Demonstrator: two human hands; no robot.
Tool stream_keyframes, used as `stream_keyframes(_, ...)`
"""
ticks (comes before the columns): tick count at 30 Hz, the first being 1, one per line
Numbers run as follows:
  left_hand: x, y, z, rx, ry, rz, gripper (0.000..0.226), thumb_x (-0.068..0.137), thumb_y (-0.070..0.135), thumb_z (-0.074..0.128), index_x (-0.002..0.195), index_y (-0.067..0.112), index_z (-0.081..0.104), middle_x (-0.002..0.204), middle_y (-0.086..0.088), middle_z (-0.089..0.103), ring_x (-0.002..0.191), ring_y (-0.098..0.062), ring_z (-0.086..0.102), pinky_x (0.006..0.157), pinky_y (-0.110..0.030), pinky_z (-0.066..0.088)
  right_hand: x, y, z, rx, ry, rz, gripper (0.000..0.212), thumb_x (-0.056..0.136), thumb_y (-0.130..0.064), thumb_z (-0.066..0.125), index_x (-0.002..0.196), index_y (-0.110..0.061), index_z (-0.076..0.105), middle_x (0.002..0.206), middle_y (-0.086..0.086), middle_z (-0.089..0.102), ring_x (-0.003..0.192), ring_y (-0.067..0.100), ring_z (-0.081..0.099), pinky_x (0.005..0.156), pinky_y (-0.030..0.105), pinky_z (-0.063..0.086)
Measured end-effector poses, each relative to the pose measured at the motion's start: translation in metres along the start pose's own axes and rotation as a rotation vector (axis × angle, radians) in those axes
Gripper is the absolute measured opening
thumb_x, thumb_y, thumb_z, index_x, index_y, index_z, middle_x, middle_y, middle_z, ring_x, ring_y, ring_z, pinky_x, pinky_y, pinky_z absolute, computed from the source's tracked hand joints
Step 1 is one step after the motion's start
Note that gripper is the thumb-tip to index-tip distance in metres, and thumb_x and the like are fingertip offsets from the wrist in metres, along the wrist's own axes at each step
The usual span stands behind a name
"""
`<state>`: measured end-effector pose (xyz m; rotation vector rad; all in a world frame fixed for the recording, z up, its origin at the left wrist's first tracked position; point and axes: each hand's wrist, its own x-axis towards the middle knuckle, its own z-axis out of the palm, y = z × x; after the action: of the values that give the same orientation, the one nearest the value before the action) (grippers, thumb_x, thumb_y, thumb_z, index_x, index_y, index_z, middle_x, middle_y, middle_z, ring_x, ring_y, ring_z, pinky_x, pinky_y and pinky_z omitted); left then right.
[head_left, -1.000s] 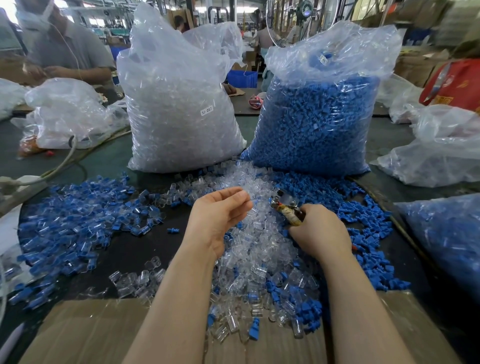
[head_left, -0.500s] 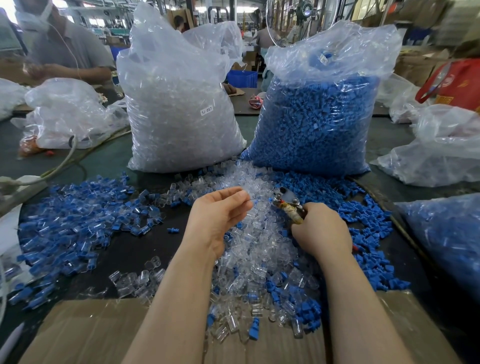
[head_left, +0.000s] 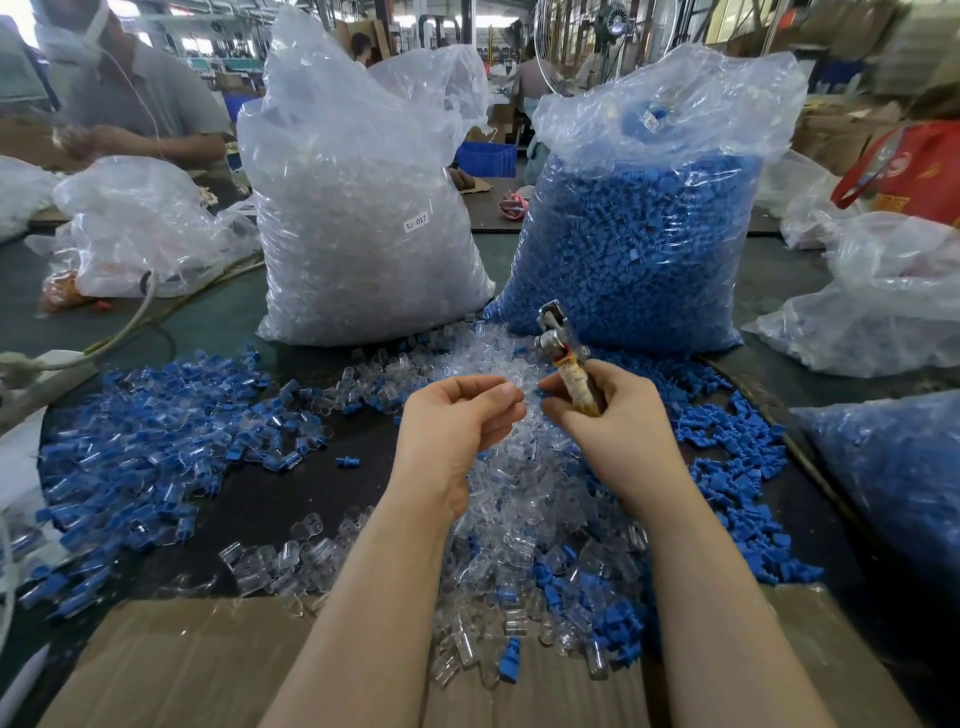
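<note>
My right hand (head_left: 608, 415) grips a small metal hand tool (head_left: 563, 353) by its tape-wrapped handle, fingers curled round it, metal head pointing up and away from me. My left hand (head_left: 457, 421) is just left of it, nearly touching, fingers curled in with thumb against fingertips. I can't tell if a clear piece sits in the pinch.

Both hands are above the pile of clear plastic caps (head_left: 519, 525) at the centre of the dark table (head_left: 291, 499). Loose blue plugs (head_left: 737, 467) lie to the right of the pile, and caps with blue plugs inside (head_left: 145, 441) are spread out on the left. Far centre, a bag of clear caps (head_left: 363, 234) stands upright with a bag of blue plugs (head_left: 639, 249) just to its right. A cardboard sheet (head_left: 182, 665) lies at the near edge.
</note>
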<state>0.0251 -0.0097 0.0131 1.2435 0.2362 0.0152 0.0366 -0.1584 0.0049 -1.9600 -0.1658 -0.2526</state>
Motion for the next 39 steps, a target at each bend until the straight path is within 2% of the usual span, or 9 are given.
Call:
stream_keyframes(3,-0.0021,-0.0007,0.0005,0.022,0.014,0.061,0.010,0.084,-0.002,0.071,0.090,0.005,0.069,0.080,-0.010,0.076,0.071,-0.015,0.074,0.068,-0.021,0.059,0.0001,-0.0036,0.0033,0.037,0.017,-0.035,0.016,0.082,-0.010,0.076,0.082,-0.024,0.068,0.065,-0.025,0.065,0.062,-0.007,0.059,0.060,0.006,0.042)
stream_keyframes(6,-0.0029,-0.0004,0.0015,0.068,0.031,0.134,0.012,0.082,-0.005,0.072,0.089,0.005,0.071,0.079,-0.013,0.075,0.073,-0.018,0.074,0.068,-0.021,0.058,-0.0005,-0.0057,0.0053,0.022,0.032,-0.039,0.017,0.081,-0.011,0.077,0.082,-0.026,0.069,0.067,-0.017,0.067,0.065,-0.003,0.061,0.063,0.012,0.046)
stream_keyframes(9,-0.0027,-0.0016,0.0013,0.188,0.063,0.213,0.012,0.081,-0.001,0.076,0.088,0.009,0.073,0.078,-0.011,0.075,0.076,-0.021,0.075,0.078,-0.032,0.060,-0.0007,-0.0062,0.0072,-0.015,0.050,-0.034,0.018,0.080,-0.014,0.077,0.082,-0.029,0.067,0.072,-0.012,0.067,0.068,0.003,0.062,0.069,0.025,0.050)
stream_keyframes(12,-0.0029,-0.0030,0.0007,0.340,0.116,0.293,0.013,0.078,0.009,0.080,0.084,0.019,0.075,0.072,0.000,0.075,0.073,-0.015,0.074,0.082,-0.038,0.059,-0.0001,-0.0059,0.0078,-0.042,0.081,-0.048,0.018,0.079,-0.018,0.078,0.080,-0.030,0.064,0.071,-0.013,0.066,0.070,0.005,0.062,0.069,0.029,0.049)
stream_keyframes(17,-0.0039,-0.0024,0.0022,0.539,0.185,0.437,0.017,0.076,0.017,0.081,0.073,0.031,0.073,0.067,0.012,0.072,0.068,-0.002,0.070,0.071,-0.025,0.058,-0.0003,-0.0069,0.0070,-0.087,0.076,-0.046,0.021,0.078,-0.022,0.079,0.079,-0.034,0.061,0.074,-0.016,0.066,0.072,0.004,0.062,0.071,0.030,0.051)
stream_keyframes(21,-0.0045,-0.0037,0.0035,0.632,0.168,0.494,0.013,0.079,0.016,0.079,0.083,0.028,0.077,0.071,0.016,0.071,0.070,0.005,0.066,0.067,-0.013,0.054,0.0001,-0.0081,0.0079,-0.118,0.077,-0.033,0.017,0.080,-0.025,0.078,0.086,-0.028,0.063,0.078,-0.011,0.067,0.078,0.013,0.064,0.076,0.041,0.054)
stream_keyframes(28,-0.0040,-0.0041,0.0031,0.692,0.122,0.559,0.014,0.081,0.013,0.077,0.090,0.023,0.079,0.078,0.016,0.072,0.074,0.006,0.067,0.071,-0.013,0.055,0.0000,-0.0088,0.0061,-0.144,0.078,-0.024,0.016,0.080,-0.023,0.076,0.090,-0.027,0.065,0.080,-0.011,0.068,0.081,0.016,0.065,0.078,0.046,0.054)
stream_keyframes(39,-0.0030,-0.0057,0.0022,0.659,0.127,0.544,0.007,0.080,0.019,0.079,0.087,0.022,0.079,0.074,0.014,0.072,0.072,0.005,0.067,0.066,-0.011,0.053,0.0001,-0.0100,0.0048,-0.115,0.038,-0.033,0.016,0.081,-0.017,0.072,0.095,-0.022,0.068,0.083,-0.007,0.070,0.083,0.019,0.066,0.080,0.049,0.054)
